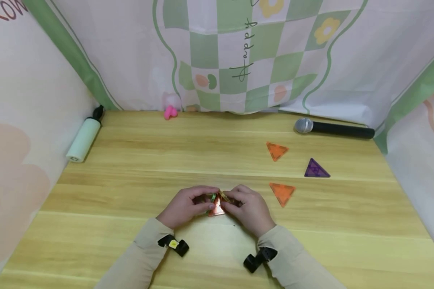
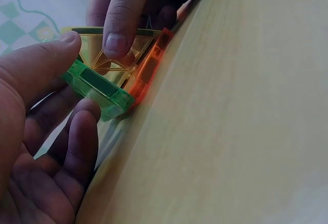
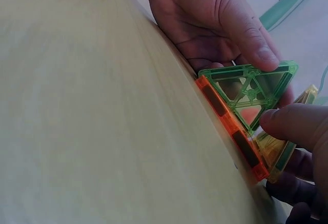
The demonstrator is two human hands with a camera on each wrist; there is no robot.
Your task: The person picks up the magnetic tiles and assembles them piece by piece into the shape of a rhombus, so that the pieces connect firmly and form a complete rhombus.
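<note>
Near the front of the table, my left hand [image 1: 181,206] pinches a green translucent triangular magnetic tile [image 3: 250,95] between thumb and fingers. Across from it, my right hand [image 1: 253,210] pinches a yellow triangular tile [image 2: 95,49], thumb on its face. Both tiles stand tilted up along the sides of an orange triangular tile [image 1: 217,210] that lies flat on the table between the hands. In the head view the upper corners of the green and yellow tiles lean toward each other, partly hidden by the fingers.
To the right lie two loose orange triangles, one farther [image 1: 277,151] and one nearer [image 1: 283,193], and a purple triangle [image 1: 316,168]. A microphone [image 1: 338,128] rests at the back right. A pale green pump bottle [image 1: 84,138] lies far left; a small pink object [image 1: 170,112] sits at the back edge.
</note>
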